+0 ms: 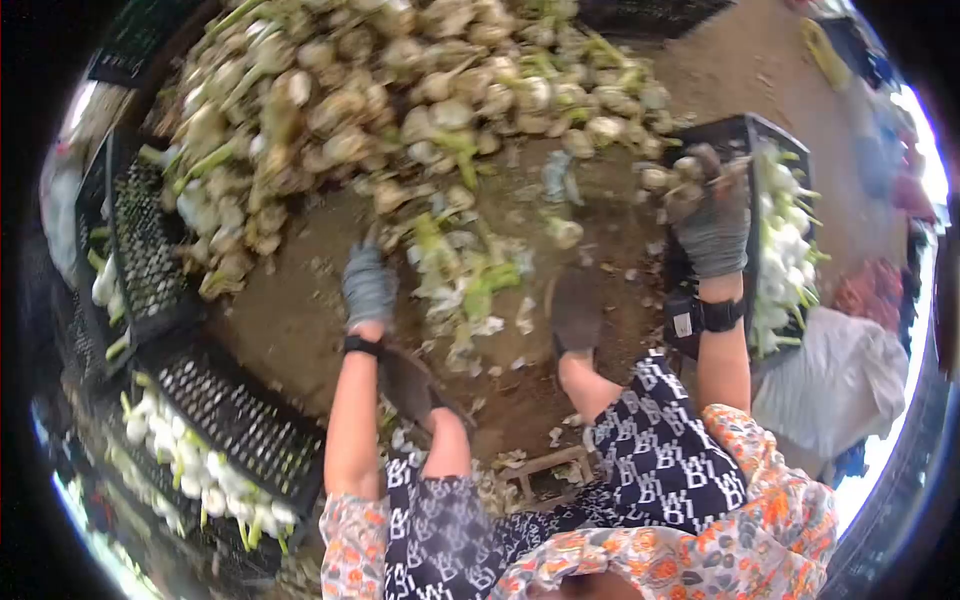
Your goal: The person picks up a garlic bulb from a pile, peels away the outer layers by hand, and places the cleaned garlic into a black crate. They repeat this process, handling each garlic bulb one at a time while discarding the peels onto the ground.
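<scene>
Both hands wear grey gloves. My left hand (pixel 369 284) is low over the brown ground, just below the near edge of a big heap of bulbs (pixel 350 100); its fingers are blurred, and I cannot make out whether anything is in them. On the right, my right hand (pixel 715 232) is closed round several brownish bulbs (pixel 690 175), beside a black crate (pixel 750 135) of white bulbs (pixel 785 245). Between the hands, green and white peelings (pixel 460 270) lie on the ground.
More black crates stand at the left, one with a slatted side (pixel 230 410) and white bulbs (pixel 190 460) beside it. A brick (pixel 550 475) lies between my legs. A white sack (pixel 835 380) rests at the right. My shoes (pixel 575 310) are near the peelings.
</scene>
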Demonstrator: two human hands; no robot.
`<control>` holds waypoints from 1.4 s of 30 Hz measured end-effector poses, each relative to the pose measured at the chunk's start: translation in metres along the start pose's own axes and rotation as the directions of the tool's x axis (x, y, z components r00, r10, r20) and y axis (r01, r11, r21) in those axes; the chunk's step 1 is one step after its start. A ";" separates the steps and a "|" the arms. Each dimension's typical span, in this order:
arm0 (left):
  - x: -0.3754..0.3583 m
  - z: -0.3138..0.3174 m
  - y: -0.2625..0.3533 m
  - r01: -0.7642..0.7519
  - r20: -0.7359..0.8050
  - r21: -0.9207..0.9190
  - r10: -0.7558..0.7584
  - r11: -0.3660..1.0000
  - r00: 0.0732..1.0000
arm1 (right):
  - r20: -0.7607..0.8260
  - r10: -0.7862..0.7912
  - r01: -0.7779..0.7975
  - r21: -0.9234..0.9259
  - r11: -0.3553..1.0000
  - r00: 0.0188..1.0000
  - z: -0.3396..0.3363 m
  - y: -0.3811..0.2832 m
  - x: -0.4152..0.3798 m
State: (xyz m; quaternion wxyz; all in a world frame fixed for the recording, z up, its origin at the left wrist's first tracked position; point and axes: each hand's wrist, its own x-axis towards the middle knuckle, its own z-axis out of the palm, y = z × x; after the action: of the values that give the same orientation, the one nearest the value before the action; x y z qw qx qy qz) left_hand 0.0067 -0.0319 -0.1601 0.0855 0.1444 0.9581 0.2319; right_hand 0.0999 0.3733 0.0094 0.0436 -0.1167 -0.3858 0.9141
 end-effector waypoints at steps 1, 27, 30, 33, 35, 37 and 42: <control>0.004 0.000 0.001 0.066 0.052 -0.075 -0.063 0.995 0.997 | -0.154 0.047 -0.094 -0.311 0.946 0.987 0.009 0.021 0.001; -0.047 -0.069 0.110 0.166 0.151 -0.929 -0.069 0.331 0.986 | 0.238 0.308 0.086 -0.896 0.435 0.921 0.091 0.143 0.028; -0.048 -0.067 0.114 0.131 0.123 -0.982 -0.064 0.137 0.990 | 0.103 0.405 -0.112 -0.874 0.473 0.909 0.095 0.141 0.026; -0.049 -0.067 0.107 0.358 0.356 -0.934 -0.120 -0.001 0.927 | 0.155 0.366 -0.092 -0.813 0.575 0.918 0.106 0.139 0.021; -0.041 -0.079 0.123 0.460 0.496 -0.865 -0.196 -0.202 0.846 | 0.203 0.346 -0.049 -0.800 0.598 0.916 0.098 0.150 0.017; -0.034 -0.088 0.118 0.627 0.668 -0.740 -0.164 -0.241 0.726 | 0.362 0.260 0.209 -0.857 0.472 0.895 0.089 0.158 0.019; -0.029 -0.067 0.076 0.747 0.749 -0.430 0.262 -0.508 0.609 | 0.385 0.304 0.228 -0.866 0.445 0.871 0.085 0.163 0.011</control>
State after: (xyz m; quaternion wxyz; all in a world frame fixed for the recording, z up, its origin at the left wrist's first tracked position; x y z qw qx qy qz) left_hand 0.0362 -0.0049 -0.0631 0.5212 -0.2420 0.2010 0.7934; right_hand 0.0701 0.2022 -0.0524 -0.1449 0.1041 -0.8025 0.5694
